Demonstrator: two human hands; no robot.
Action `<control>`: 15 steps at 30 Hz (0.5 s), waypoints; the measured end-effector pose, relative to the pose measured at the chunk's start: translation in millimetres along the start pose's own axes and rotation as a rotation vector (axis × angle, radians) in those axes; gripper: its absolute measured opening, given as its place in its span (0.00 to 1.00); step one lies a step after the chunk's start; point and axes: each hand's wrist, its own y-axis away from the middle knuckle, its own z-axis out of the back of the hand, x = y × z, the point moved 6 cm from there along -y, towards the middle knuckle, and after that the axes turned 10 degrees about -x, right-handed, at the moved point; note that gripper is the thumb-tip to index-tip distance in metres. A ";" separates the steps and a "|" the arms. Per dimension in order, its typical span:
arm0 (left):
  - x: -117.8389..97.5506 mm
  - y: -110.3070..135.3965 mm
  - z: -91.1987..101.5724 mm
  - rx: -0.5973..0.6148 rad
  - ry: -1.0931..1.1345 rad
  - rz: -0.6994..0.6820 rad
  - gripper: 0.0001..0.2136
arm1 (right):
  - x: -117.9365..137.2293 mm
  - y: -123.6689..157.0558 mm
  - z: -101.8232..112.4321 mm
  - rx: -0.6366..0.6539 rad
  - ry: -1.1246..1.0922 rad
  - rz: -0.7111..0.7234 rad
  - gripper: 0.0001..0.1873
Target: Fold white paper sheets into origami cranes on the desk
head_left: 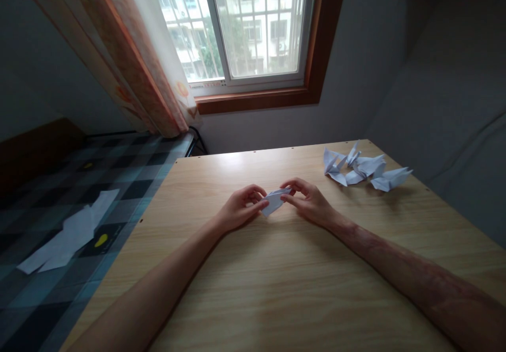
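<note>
Left hand (240, 207) and right hand (311, 203) each pinch an end of one small folded paper (272, 203), held over the tabletop (253, 289) — whether it touches the surface cannot be told. Good practice, in judgement: light, even fingertip pressure, edges aligned before any crease is pressed. Folded paper figures (367, 167) cluster at far right — nearest obstruction to the right hand. Loose white paper (77, 231) lies on checked bedding (136, 202), left.
</note>
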 end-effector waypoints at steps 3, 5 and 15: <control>1.5 -0.8 1.4 -0.028 0.043 0.016 0.18 | 3.1 0.7 0.8 0.003 -0.043 0.000 0.19; 1.8 -1.9 2.9 -0.053 0.076 0.011 0.18 | 7.6 1.5 0.9 0.004 -0.073 0.023 0.20; 0.1 -1.3 4.9 -0.028 0.146 0.039 0.18 | 4.7 -1.0 4.3 -0.073 -0.027 -0.003 0.16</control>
